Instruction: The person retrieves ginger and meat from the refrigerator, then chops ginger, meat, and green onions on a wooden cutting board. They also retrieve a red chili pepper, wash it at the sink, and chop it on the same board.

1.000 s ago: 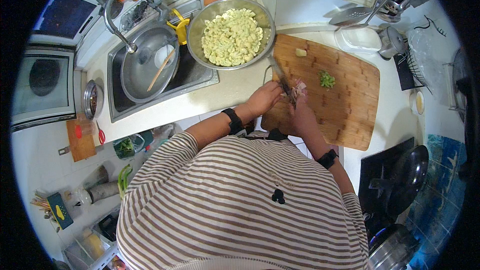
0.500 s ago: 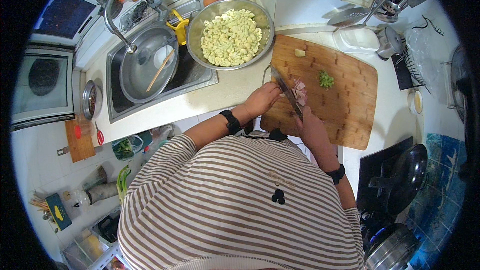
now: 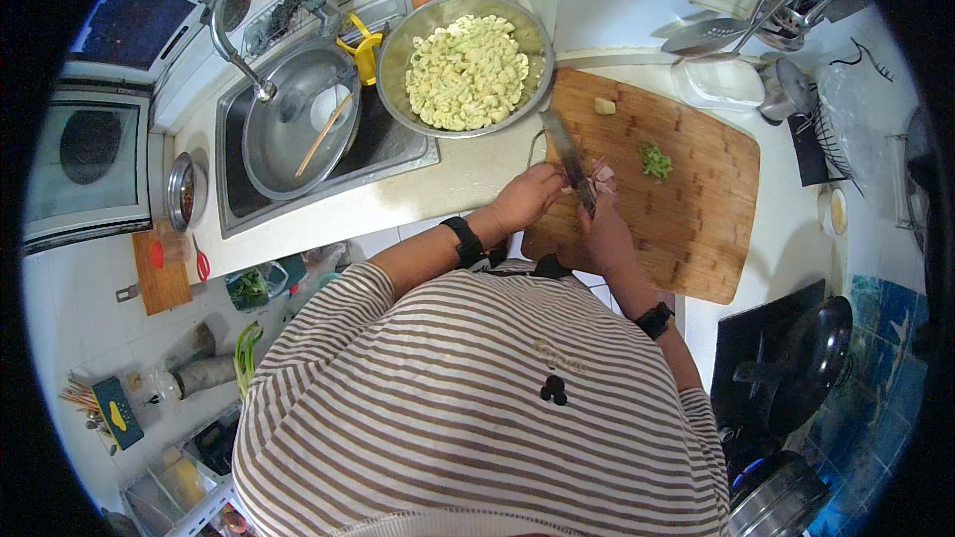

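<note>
My right hand is closed round the handle of a kitchen knife, its blade pointing away and to the left over the cutting board. Beside the blade, my left hand has its fingers curled together at the board's left edge, pressing on pink sliced meat. More of the pink meat lies right of the blade, partly covered by my right hand. Farther right sits a small heap of chopped green vegetable. A pale yellowish chunk rests near the board's far edge.
A steel bowl of cauliflower florets stands left of the board. Beyond it, the sink holds a metal basin with chopsticks. At right are a white container, a black pan and a pot over a blue flame.
My right hand and the knife have shifted slightly nearer the far side, and the blade has tilted. My left hand has drawn back a little from the blade.
</note>
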Available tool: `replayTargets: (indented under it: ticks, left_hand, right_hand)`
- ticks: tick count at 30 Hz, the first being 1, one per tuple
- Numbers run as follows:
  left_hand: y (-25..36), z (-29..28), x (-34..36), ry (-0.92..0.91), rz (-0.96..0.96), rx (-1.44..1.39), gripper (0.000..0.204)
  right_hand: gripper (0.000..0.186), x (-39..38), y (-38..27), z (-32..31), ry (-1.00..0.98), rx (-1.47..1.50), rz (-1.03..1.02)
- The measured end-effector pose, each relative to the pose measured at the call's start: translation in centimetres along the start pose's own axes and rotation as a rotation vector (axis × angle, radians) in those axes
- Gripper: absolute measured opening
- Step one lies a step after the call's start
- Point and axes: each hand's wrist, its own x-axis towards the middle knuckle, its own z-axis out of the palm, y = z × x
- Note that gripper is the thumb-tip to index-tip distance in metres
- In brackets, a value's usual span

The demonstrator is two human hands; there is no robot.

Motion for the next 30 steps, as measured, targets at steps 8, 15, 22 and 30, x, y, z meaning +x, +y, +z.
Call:
replayTargets:
  ticks: [8, 15, 22, 30]
  left_hand:
    - [0.0, 0.0, -0.2, 0.054, 0.032, -0.021, 0.019]
    - [-0.2, 0.1, -0.3, 0.03, 0.024, -0.005, 0.017]
    - [-0.7, 0.4, -0.1, 0.051, 0.051, -0.028, 0.018]
    - [-0.1, 0.0, -0.2, 0.0, -0.005, 0.024, 0.017]
  right_hand:
    - [0.038, -3.2, -0.4, -4.2, 0.01, 0.164, 0.038]
    - [0.04, -4.3, -3.2, -7.5, -0.195, -0.028, -0.002]
    - [0.036, -2.4, -3.7, -6.9, -0.213, -0.032, 0.02]
    - [0.055, 0.4, -0.4, -0.1, 0.098, 0.053, -0.158]
